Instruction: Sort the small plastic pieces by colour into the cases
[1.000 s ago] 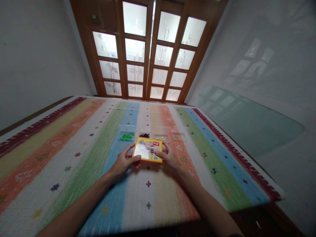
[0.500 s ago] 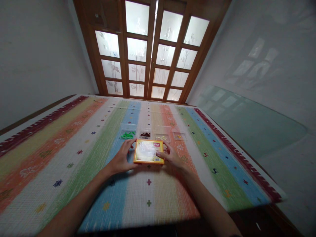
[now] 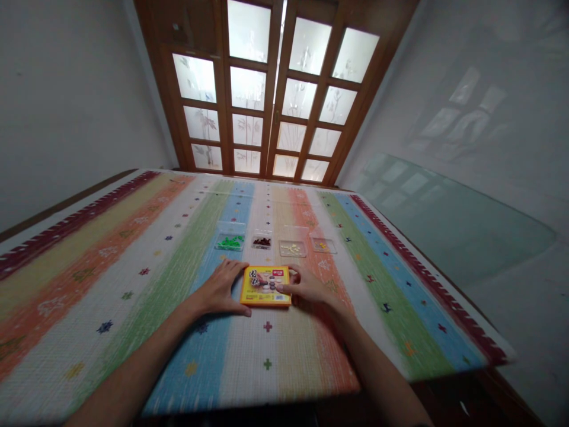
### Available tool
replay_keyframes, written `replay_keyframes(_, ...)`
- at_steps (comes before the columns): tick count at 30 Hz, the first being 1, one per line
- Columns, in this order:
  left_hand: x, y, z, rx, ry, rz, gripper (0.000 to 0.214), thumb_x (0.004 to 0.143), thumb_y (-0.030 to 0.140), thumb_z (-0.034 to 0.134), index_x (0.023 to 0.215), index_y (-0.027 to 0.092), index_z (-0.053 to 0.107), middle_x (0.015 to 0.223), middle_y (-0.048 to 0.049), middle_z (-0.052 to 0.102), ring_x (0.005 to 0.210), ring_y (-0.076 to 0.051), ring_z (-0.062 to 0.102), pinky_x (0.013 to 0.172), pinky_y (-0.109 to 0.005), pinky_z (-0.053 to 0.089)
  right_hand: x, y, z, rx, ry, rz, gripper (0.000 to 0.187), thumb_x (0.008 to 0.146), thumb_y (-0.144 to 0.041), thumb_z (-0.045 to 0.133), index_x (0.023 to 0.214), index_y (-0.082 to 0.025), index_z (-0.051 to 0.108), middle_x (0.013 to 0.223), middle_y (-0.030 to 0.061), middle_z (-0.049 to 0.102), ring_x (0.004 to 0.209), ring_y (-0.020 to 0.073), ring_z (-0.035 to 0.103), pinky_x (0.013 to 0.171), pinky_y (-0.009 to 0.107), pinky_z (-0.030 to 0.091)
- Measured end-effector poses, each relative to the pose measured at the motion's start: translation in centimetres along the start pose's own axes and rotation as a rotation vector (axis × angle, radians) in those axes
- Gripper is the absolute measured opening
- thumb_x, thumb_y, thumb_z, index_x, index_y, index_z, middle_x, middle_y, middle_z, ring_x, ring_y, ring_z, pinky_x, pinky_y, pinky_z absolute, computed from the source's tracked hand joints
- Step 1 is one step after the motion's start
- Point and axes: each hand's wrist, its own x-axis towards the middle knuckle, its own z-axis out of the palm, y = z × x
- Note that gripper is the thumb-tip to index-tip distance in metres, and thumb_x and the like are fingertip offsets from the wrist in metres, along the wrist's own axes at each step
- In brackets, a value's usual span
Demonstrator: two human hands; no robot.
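A flat yellow-orange game box (image 3: 265, 286) lies on the striped mat (image 3: 133, 284) in front of me. My left hand (image 3: 221, 290) rests at its left edge, fingers curved against the side. My right hand (image 3: 306, 287) grips its right edge, thumb on the lid. Just beyond the box stand clear plastic trays in a row: one with green pieces (image 3: 230, 241), one with dark red pieces (image 3: 262, 241), one with pale yellow pieces (image 3: 292, 247) and one with a few orange pieces (image 3: 323, 245).
The mat covers a low platform whose right edge (image 3: 444, 302) drops off. A wooden door with frosted glass panes (image 3: 271, 89) stands behind it. A pane of green-tinted glass (image 3: 444, 213) leans along the right wall.
The box was held tilted up off the mat between both hands; it has come down toward me and now lies flat on the mat, both hands still at its sides.
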Motion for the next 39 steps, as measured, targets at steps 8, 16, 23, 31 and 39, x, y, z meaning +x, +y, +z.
replay_keyframes(8,-0.2,0.0,-1.2,0.046,-0.043,0.032,0.106,0.054,0.07,0.085,0.142,0.021,0.052,0.132,-0.0143,0.061,0.124,-0.038,0.053,0.112,-0.057,0.036,0.1,-0.3,-0.4,-0.235,0.148,-0.084,0.064,0.071,-0.031,0.086,0.128,-0.014,0.061,0.103,0.0098,0.074,0.082,0.0206,0.069,0.07,0.032,0.055)
replay_keyframes(16,0.4,-6.4,-6.0,0.046,0.239,-0.138,0.077,0.073,0.06,0.075,0.137,0.022,0.055,0.126,-0.0134,0.065,0.121,-0.036,0.059,0.106,-0.054,0.045,0.3,0.3,-0.5,-0.188,0.115,-0.101,0.067,0.073,-0.032,0.085,0.132,-0.017,0.057,0.114,0.011,0.073,0.094,0.0226,0.07,0.073,0.033,0.057)
replay_keyframes(23,2.8,-10.7,-7.3,-0.08,0.235,-0.304,0.114,0.055,0.058,0.086,0.151,0.019,0.038,0.148,-0.0208,0.051,0.139,-0.041,0.046,0.117,-0.058,0.034,0.4,-0.1,-0.3,-0.141,0.084,-0.041,0.069,0.072,-0.025,0.084,0.133,-0.014,0.053,0.103,0.0085,0.073,0.081,0.0183,0.07,0.065,0.028,0.055)
replay_keyframes(31,4.9,-10.1,-6.6,-0.249,0.232,-0.286,0.107,0.054,0.049,0.088,0.147,0.016,0.044,0.132,-0.0195,0.065,0.13,-0.038,0.057,0.114,-0.056,0.039,0.2,-0.5,-0.1,-0.135,0.071,-0.062,0.064,0.072,-0.026,0.085,0.128,-0.014,0.056,0.098,0.0077,0.073,0.079,0.0179,0.068,0.068,0.03,0.055)
replay_keyframes(39,4.7,-9.7,-6.3,-0.334,0.294,-0.332,0.085,0.049,0.051,0.09,0.122,0.016,0.065,0.117,-0.0133,0.073,0.117,-0.036,0.066,0.111,-0.057,0.044,0.4,-0.1,-0.3,-0.172,0.093,-0.063,0.07,0.071,-0.032,0.086,0.133,-0.017,0.057,0.096,0.0065,0.07,0.078,0.0184,0.066,0.063,0.028,0.052)
